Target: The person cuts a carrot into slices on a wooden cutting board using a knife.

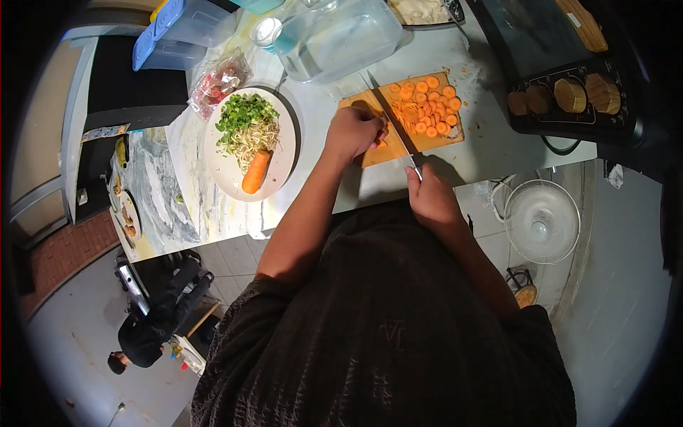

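A wooden cutting board lies on the counter, with several round orange carrot slices on its right part. My right hand is closed round the handle of a knife, whose blade slants up and left across the board. On the board's left part my left hand is closed, its fingertips bent beside the blade; a bit of orange carrot shows by them, mostly hidden. Left of the board, a white plate holds chopped greens, bean sprouts and a whole peeled carrot piece.
Behind the board stands a clear plastic container, with a small tub beside it. A plastic bag touches the plate's area. A black oven is at the right, a fan below. Another person is at lower left.
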The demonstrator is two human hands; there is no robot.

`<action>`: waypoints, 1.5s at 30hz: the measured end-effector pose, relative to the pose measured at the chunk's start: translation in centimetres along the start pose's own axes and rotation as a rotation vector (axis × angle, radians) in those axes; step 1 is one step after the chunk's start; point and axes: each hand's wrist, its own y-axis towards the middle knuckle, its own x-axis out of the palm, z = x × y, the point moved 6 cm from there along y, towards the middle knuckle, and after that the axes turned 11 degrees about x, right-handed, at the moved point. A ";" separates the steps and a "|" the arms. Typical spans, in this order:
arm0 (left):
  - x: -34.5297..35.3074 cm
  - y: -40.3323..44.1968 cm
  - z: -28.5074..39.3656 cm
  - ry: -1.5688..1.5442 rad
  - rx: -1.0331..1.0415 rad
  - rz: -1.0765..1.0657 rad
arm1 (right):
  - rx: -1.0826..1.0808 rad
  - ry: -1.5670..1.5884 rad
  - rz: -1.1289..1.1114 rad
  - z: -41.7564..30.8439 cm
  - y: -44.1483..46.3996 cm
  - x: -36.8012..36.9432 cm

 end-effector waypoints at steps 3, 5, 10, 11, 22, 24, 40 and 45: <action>0.0 -0.2 0.3 0.015 -0.013 0.011 | 0.006 0.019 -0.009 0.3 0.2 0.2; 0.1 -0.1 0.0 0.019 -0.011 0.011 | 0.023 0.010 -0.019 0.3 0.2 0.3; 0.0 -0.2 0.1 0.008 -0.017 0.007 | 0.056 -0.053 -0.085 -0.1 0.4 -0.1; 0.1 -0.1 0.1 0.016 -0.013 0.008 | 0.045 -0.051 -0.074 -0.1 0.5 -0.1; -0.1 0.0 0.1 0.047 -0.003 0.024 | 0.020 -0.064 -0.011 0.2 1.4 0.7; -0.1 0.0 0.0 0.047 0.020 0.046 | 0.055 -0.084 0.016 0.6 0.9 0.5; -0.3 0.5 -0.8 0.097 0.033 0.031 | 0.015 -0.047 0.067 1.1 0.1 0.2; -0.2 0.7 -1.1 0.013 0.059 0.033 | 0.017 -0.035 0.030 0.5 -0.1 0.3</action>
